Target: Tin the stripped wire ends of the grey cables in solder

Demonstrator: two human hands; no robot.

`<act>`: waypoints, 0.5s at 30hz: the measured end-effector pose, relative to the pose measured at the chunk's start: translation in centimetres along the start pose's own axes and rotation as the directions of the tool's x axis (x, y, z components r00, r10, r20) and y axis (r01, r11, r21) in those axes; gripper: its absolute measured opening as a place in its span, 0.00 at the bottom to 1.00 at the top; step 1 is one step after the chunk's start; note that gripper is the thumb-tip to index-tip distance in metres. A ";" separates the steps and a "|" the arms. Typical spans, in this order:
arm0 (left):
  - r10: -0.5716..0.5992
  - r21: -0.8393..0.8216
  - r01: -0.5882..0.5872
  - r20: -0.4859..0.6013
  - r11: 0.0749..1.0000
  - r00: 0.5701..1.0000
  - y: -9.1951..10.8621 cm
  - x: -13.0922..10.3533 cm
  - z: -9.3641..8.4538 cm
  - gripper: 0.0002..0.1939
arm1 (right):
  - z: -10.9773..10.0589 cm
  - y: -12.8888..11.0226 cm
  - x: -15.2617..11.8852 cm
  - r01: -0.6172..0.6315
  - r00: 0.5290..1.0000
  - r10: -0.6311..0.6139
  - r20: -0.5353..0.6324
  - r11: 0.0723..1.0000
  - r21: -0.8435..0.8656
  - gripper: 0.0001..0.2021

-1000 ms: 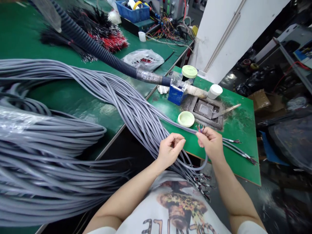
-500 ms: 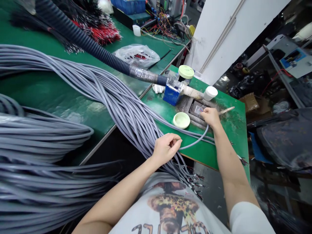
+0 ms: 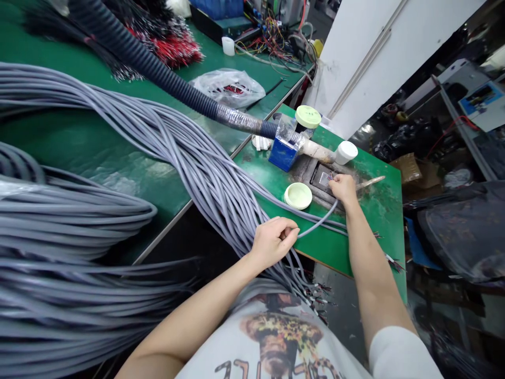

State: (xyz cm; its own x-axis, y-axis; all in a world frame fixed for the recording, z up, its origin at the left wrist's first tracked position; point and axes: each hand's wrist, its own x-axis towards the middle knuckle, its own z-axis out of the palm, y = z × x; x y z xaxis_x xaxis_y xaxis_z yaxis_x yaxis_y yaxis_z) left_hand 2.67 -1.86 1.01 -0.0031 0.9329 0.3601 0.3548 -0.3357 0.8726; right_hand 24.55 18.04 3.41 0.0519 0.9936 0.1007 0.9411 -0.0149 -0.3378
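Note:
A single grey cable (image 3: 321, 221) runs in a curve between my two hands. My right hand (image 3: 344, 190) is closed round its end, with thin wire tips by the fingertips. Those fingertips are at the edge of a dark square recess (image 3: 320, 177) with a shiny patch inside. My left hand (image 3: 275, 241), fingers curled, grips the same cable further back, over the near edge of the green board. Beneath and beside it passes a thick bundle of grey cables (image 3: 213, 173). A pale green round dish (image 3: 298, 196) sits left of the recess.
A ribbed black hose (image 3: 173, 84) leads to a nozzle (image 3: 317, 151) above the recess, next to a blue block (image 3: 283, 153). A white cup (image 3: 346, 152), a lidded jar (image 3: 307, 117) and a stick (image 3: 371, 182) are nearby. Coiled cables (image 3: 71, 216) fill the left.
The whole view has shifted slightly to the right. Both hands keep nearly the same places and the same hold on the cable.

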 end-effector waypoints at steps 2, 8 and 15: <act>0.007 0.001 -0.007 -0.006 1.000 1.000 -0.1 0.0 0.0 0.04 | -0.8 -0.3 -0.6 -0.003 1.000 0.002 0.013 0.999 0.050 0.07; 0.016 0.003 -0.016 -0.012 1.000 1.000 -0.3 -0.1 0.1 0.04 | -5.1 -1.5 -6.4 -0.033 0.959 -0.107 0.261 0.877 0.480 0.16; 0.007 0.022 -0.007 -0.006 1.000 1.000 -0.3 -0.3 0.1 0.04 | -7.2 -3.2 -13.4 -0.072 0.871 -0.265 0.414 0.764 0.641 0.17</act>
State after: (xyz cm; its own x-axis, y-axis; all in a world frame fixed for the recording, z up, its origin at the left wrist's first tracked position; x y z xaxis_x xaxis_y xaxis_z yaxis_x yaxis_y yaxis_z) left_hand 2.64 -2.00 0.57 -0.0063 0.9296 0.3685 0.3750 -0.3394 0.8627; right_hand 23.23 3.95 9.90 -0.3422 0.9158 -0.2100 0.5017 -0.0109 -0.8650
